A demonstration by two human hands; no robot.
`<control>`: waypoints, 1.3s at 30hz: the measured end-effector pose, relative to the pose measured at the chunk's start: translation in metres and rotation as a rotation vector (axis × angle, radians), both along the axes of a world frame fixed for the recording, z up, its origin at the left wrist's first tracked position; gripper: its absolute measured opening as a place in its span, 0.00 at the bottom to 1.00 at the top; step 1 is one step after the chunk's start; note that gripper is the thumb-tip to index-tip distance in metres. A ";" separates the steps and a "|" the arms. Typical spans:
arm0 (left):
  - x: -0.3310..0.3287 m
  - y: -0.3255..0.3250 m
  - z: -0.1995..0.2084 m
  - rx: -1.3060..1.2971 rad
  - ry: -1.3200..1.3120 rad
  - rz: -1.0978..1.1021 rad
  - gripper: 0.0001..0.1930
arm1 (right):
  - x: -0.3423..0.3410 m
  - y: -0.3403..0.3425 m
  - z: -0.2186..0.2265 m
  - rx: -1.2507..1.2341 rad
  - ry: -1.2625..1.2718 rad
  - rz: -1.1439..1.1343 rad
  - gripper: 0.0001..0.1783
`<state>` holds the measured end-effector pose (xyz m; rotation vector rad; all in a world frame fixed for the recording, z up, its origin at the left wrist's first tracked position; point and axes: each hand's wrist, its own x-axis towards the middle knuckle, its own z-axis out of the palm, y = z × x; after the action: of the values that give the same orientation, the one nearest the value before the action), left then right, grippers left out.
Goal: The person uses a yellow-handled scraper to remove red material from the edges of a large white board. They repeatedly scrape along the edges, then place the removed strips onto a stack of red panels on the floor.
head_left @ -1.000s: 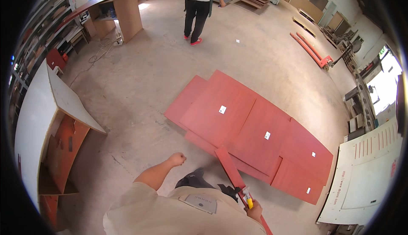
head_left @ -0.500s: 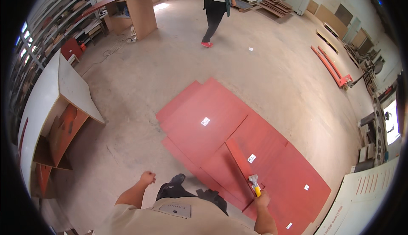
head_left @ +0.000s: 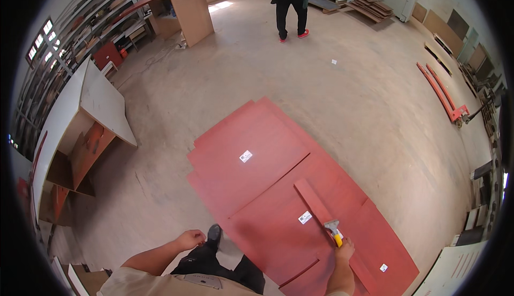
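My right hand (head_left: pixel 346 250) is closed on a scraper (head_left: pixel 338 238) with a yellow handle and a wide metal head. A narrow red board strip (head_left: pixel 313 200) runs past the scraper and my hand, above large red panels (head_left: pixel 262 130) stacked on the floor. Whether my fingers also grip this strip cannot be made out. Several white labels, one of them a near label (head_left: pixel 304 218), sit on the panels. My left hand (head_left: pixel 191 238) hangs beside my shoe, left of the panels, with loosely curled fingers and nothing visible in it.
A white cabinet (head_left: pixel 104 100) with brown inner boards stands at the left. Ahead, a person (head_left: pixel 292 7) in dark trousers and red shoes stands on the floor. A red pallet jack (head_left: pixel 440 90) is at the right. Storage racks and a long curved counter (head_left: pixel 193 15) lie behind.
My right hand has shifted right with the scraper. The narrow strip has moved right too, its dark shadow no longer close beside it. My left hand is lower. The person ahead has stepped away, right.
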<state>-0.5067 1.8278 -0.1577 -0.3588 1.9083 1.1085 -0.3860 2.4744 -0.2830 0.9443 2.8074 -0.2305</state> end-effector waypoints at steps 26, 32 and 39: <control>-0.049 -0.056 0.060 0.149 0.007 0.079 0.38 | -0.088 -0.389 0.159 -0.298 0.181 0.980 0.13; -0.042 -0.209 0.062 0.458 -0.003 0.137 0.25 | -0.126 -0.552 0.186 -0.284 0.167 1.159 0.12; -0.019 -0.361 0.116 0.358 0.128 0.518 0.13 | -0.201 -0.717 0.224 -0.291 0.156 1.443 0.11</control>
<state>-0.5260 1.4671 -0.0422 -0.6090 1.7188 1.8206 -0.5875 1.7575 -0.0592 -1.1957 2.6754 -0.4411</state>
